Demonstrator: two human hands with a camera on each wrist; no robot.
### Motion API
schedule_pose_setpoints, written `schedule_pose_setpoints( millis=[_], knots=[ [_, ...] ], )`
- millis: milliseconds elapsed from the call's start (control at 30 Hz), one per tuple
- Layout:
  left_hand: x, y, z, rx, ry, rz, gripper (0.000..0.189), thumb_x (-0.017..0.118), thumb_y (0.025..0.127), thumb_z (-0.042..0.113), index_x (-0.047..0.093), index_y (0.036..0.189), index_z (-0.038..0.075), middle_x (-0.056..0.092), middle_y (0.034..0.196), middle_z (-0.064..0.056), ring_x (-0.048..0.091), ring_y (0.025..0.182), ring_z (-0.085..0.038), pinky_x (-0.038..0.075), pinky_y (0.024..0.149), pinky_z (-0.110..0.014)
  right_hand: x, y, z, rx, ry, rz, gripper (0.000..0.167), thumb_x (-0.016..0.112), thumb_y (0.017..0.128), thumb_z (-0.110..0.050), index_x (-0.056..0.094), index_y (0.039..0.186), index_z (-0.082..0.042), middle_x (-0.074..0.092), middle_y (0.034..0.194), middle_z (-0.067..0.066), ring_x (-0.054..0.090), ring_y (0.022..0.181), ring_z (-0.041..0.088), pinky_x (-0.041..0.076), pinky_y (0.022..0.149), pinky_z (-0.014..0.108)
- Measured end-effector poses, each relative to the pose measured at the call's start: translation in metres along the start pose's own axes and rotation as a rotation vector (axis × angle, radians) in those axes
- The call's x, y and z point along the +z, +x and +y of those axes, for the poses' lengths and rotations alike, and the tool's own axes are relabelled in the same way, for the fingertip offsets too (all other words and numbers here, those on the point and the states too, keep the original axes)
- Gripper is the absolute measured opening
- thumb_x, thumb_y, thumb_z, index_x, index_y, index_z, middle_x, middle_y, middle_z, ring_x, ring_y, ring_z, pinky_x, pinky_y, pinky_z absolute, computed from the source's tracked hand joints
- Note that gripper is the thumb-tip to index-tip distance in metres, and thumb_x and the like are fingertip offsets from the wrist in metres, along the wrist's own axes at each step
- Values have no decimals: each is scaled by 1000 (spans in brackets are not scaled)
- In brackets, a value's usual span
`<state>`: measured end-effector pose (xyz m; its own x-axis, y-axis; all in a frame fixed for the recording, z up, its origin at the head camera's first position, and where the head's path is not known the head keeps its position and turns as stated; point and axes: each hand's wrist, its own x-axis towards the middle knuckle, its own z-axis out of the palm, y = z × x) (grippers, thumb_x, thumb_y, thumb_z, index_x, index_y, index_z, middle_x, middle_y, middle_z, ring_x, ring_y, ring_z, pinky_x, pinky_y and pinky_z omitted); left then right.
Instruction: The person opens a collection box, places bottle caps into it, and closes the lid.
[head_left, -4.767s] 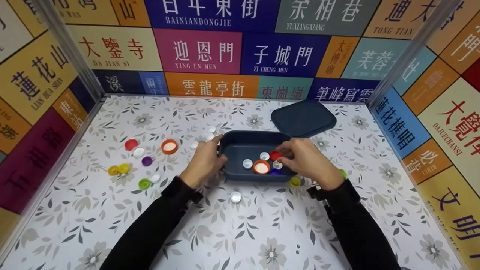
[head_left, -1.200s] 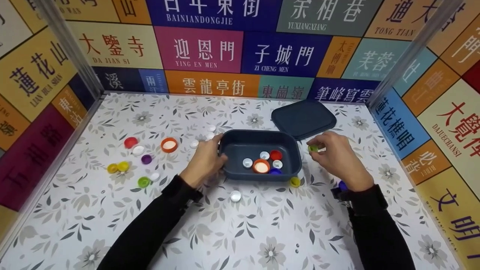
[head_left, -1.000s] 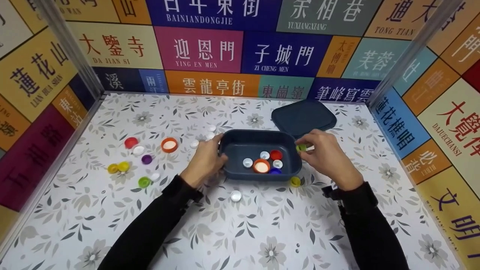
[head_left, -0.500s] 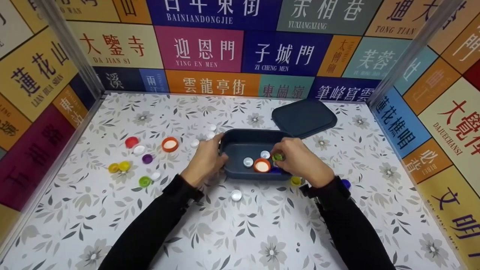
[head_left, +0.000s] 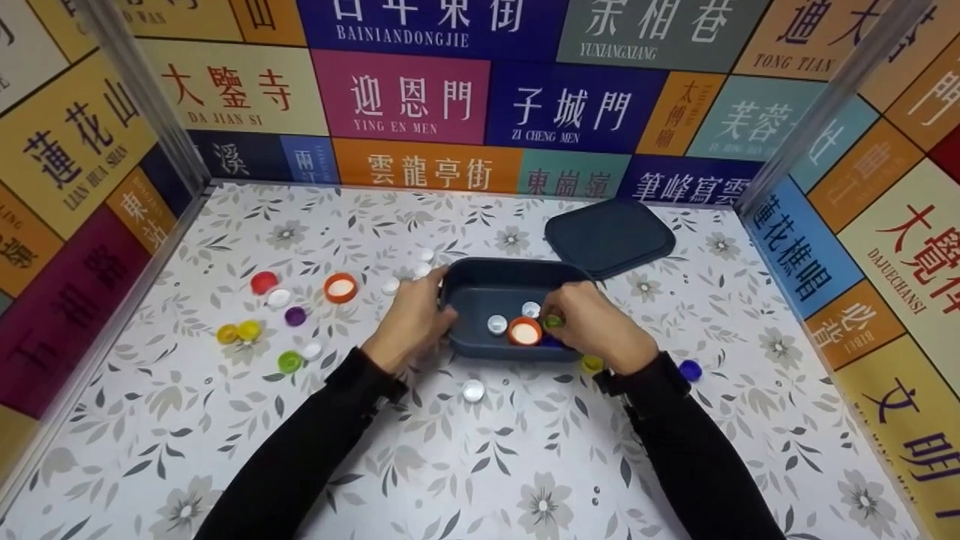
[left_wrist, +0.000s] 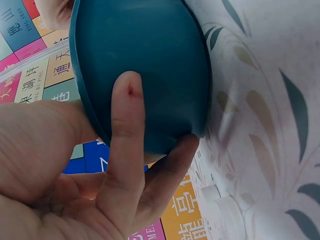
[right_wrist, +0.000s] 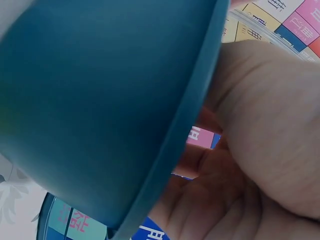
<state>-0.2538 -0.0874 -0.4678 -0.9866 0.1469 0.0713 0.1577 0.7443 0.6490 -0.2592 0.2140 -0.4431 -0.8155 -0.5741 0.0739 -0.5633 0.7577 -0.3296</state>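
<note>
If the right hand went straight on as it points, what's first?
Probably the nearer white cap in the container, just past the green cap the right hand pinches. Depth is unclear; the container's floor could come first.

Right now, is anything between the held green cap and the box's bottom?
Nothing visible blocks the green cap: the box is open, its lid aside, and the orange cap there sits to one side. The right hand hides what lies beneath.

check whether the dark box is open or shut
Open: the lid lies on the table behind the box, caps showing inside.
</note>
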Motion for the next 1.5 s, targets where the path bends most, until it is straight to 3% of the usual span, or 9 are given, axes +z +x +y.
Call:
schedule_pose_setpoints(
  millis=[300,567,867,1033,1167,1333,1500],
  knots=[
    [-1,-2,-2,13,4,2,76,77,99,4,53,171,-3,76,148,-33,80,123,-42,66,113,-51,-2,-1,-1,40,16,-14,20,87,96,5,88,116,3,85,109,22,81,99,36,70,86,52],
    [-1,-1,-2,-4,14,-2,77,79,100,6,53,172,0,75,152,-31,76,131,-44,62,121,-53,-4,0,-3,95,-3,-7,22,88,99,-3,87,121,2,83,113,22,78,102,37,68,87,52],
    [-1,-2,-2,-10,12,-3,78,79,100,6,52,173,1,74,153,-31,76,131,-43,63,121,-52,-9,-5,-7,70,38,111,21,84,102,-4,87,123,-2,79,111,20,74,96,33,64,83,48],
    [-1,-2,-1,-21,-12,-16,79,78,101,5,50,175,1,75,152,-31,81,121,-42,67,113,-47,-17,-15,-5,66,84,212,34,86,106,-14,83,138,-4,79,124,20,77,112,36,66,98,53],
    [0,-2,-2,6,-5,-3,77,77,99,5,52,172,-1,77,147,-33,82,117,-41,67,111,-49,-23,-27,3,74,66,281,45,86,107,-22,78,148,-6,75,135,20,74,121,39,63,104,58],
    [1,-1,-4,30,16,13,76,77,98,5,54,170,-2,77,144,-34,79,124,-44,65,115,-53,-33,-49,16,144,41,301,61,82,111,-40,68,161,-10,66,148,21,68,136,42,59,114,64],
    [0,1,0,-4,11,-5,78,79,100,5,52,173,1,75,150,-33,79,124,-45,66,114,-51,-42,-74,32,239,42,303,67,68,117,-54,61,168,-12,59,159,24,59,148,48,52,121,72]
  ],
)
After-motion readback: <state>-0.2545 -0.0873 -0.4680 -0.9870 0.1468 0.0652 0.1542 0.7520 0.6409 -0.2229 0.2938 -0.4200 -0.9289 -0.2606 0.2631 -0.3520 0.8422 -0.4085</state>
